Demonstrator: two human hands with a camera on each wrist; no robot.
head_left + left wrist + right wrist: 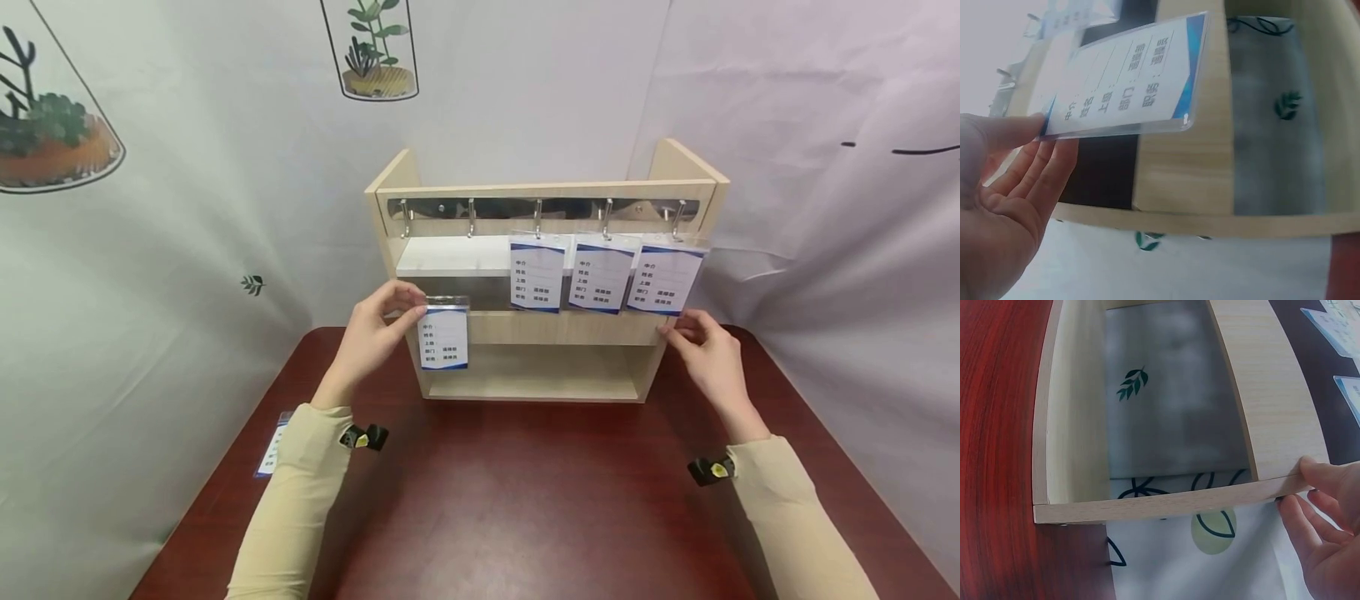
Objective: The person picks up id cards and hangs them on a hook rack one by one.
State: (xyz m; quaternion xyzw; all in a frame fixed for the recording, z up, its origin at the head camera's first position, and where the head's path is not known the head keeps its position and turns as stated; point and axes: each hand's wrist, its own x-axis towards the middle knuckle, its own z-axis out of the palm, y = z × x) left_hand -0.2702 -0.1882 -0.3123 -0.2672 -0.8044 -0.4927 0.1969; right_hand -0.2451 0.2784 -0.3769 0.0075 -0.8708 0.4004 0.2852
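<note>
Dark-red table [540, 500]; badge [444, 340] hangs from left grip [367, 337] by top corner

Both arms extend forward and converge slightly inward. The left arm [296, 508] and right arm [798, 508] are covered by long sleeves that end near the left wrist [330, 395] and right wrist [747, 425]. The left grip [373, 335] is set in a pinch: left thumb [1013, 131] extended, left fingers [1049, 170] opposed to it, palm facing the wrist camera. The right grip [711, 360] also pinches, with the right thumb [1327, 477] opposed to bent right fingers [1304, 528]. The two grips stand well apart.
</note>
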